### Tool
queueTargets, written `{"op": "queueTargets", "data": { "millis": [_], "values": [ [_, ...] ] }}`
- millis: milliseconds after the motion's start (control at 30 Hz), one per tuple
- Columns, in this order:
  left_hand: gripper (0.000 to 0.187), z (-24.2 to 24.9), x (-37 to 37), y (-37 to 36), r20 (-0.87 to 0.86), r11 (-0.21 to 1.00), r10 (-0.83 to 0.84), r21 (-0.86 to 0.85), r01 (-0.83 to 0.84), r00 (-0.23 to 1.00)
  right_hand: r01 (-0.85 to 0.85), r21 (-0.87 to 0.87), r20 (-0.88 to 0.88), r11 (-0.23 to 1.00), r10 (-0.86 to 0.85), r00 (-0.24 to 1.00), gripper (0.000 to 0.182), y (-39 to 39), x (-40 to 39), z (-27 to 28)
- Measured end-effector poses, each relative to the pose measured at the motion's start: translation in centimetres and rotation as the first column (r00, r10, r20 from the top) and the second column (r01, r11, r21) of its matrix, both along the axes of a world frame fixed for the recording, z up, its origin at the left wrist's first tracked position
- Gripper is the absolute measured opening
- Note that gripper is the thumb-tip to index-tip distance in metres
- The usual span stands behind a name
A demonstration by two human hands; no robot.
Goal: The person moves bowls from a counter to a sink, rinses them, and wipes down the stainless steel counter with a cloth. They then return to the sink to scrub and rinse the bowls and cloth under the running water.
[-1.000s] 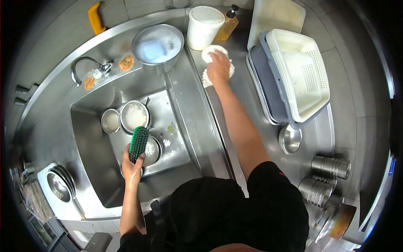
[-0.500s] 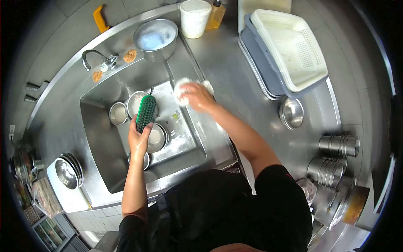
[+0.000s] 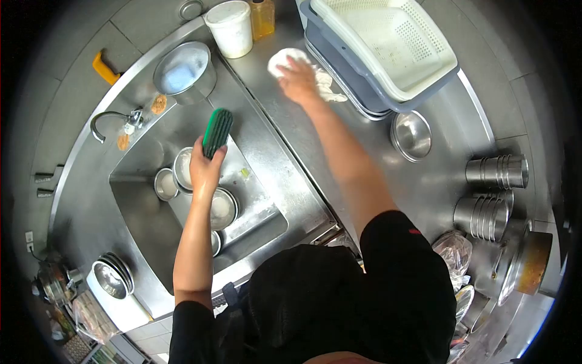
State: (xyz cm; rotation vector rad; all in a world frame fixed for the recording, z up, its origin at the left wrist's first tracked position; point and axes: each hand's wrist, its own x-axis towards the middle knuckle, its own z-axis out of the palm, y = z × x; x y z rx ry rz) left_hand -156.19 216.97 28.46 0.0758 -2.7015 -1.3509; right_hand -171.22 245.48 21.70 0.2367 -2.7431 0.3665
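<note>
My left hand (image 3: 207,167) is closed round a green scrubbing brush (image 3: 217,133), its dark bristles facing up, above the sink (image 3: 148,224). Slightly blurred, my right hand (image 3: 298,84) grips a bunched white cloth (image 3: 282,62) on the steel counter, beside the stacked baskets. Part of the cloth trails out past the hand toward the grey tub (image 3: 339,54). Below my left hand, metal bowls (image 3: 223,209) sit in the sink, some partly hidden by my forearm. A small green scrap (image 3: 245,173) lies on the sink's right side.
A basin (image 3: 203,85) with a blue cloth in suds stands behind the sink, near the faucet (image 3: 112,121). A white bucket (image 3: 230,30) is at the back. On the right are a white basket (image 3: 418,85), steel bowls (image 3: 412,136) and stacked cups (image 3: 497,171). More bowls (image 3: 113,276) stand at left.
My right hand has carried the white cloth from the sink's right edge up and right onto the counter. The brush stays in my left hand, now a little higher. The view has shifted right.
</note>
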Motion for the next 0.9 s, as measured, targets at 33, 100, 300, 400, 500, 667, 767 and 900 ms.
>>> {"op": "queueTargets", "data": {
  "millis": [33, 100, 300, 400, 500, 667, 767, 900],
  "values": [
    [0.057, -0.6, -2.0, 0.8, -0.056, 0.999, -0.034, -0.009, 0.034, 0.998, -0.054, -0.002, -0.025, 0.999, 0.054, 0.998, 0.032, -1.3, 1.2, 0.2],
    [0.057, -0.8, -5.0, 3.0, -0.083, 0.997, -0.073, -0.02, 0.072, 0.994, -0.297, -0.15, -0.095, 0.943, 0.285, 0.954, 0.024, -2.8, 5.5, -0.1],
    [0.056, -2.8, -14.3, 10.5, -0.222, 0.931, -0.171, -0.354, 0.084, 0.96, -0.277, -0.31, 0.11, 0.91, 0.324, 0.94, 0.01, 0.8, 22.1, 3.0],
    [0.06, -2.7, -15.9, 13.4, -0.138, 0.871, -0.183, -0.481, 0.095, 0.973, -0.132, -0.355, 0.18, 0.925, 0.206, 0.962, 0.01, 4.2, 29.3, 4.8],
    [0.06, -2.7, -15.5, 14.7, -0.222, 0.843, -0.189, -0.536, 0.041, 0.957, 0.177, -0.195, 0.323, 0.965, -0.108, 0.94, 0.019, 6.6, 33.0, 6.1],
    [0.055, -0.9, -11.1, 17.0, -0.42, 0.924, -0.245, -0.375, 0.079, 0.874, 0.137, -0.061, 0.045, 0.989, -0.134, 0.99, 0.038, 8.7, 25.8, 3.4],
    [0.047, 1.7, -7.3, 20.8, -0.569, 0.923, -0.383, -0.199, 0.33, 0.728, 0.032, -0.081, 0.068, 0.996, -0.026, 0.997, 0.037, 7.4, 16.8, 2.3],
    [0.068, 9.1, -5.1, 27.0, -0.697, 0.804, -0.583, -0.424, 0.417, 0.417, 0.111, -0.388, 0.22, 0.915, -0.025, 0.975, 0.044, 4.2, 12.5, 1.3]
  ]
}}
